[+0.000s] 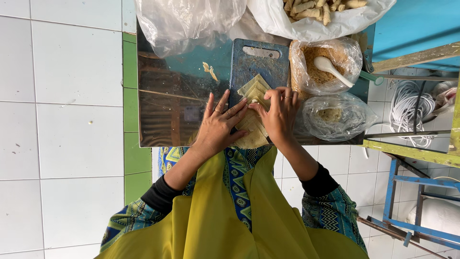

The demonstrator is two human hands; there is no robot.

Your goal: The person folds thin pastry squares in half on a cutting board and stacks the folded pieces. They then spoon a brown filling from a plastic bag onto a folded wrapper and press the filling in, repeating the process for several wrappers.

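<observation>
Left hand (218, 125): lies flat with fingers spread wide, palm down, pressing on the thin pale wrapper sheets (253, 112); it grips nothing.
Right hand (279, 111): fingers bent down with the fingertips (270, 96) pinching and folding the top sheet; its thumb side meets the left hand's fingers.
Forearms: both come from the near edge, angled inward, in black sleeves under patterned cuffs.
Wrapper sheets: a fanned stack of thin cream-coloured squares and a round one, lying on the blue cutting board (256, 62) at the middle of the surface (167, 110), running to its near edge.
Open room: a bare metal stretch lies left of the board, with a few scraps (209, 71) far on it; the left edge drops to white floor tiles.
Far left: a crumpled clear plastic bag (187, 21).
Right side: crowded; a bag of brown crumb filling (321, 64) with a white spoon (330, 68) sits just beside the board, another clear bag (335, 117) nearer, beside the right hand.
Far right: a white bag of rolled pale sticks (318, 12).
</observation>
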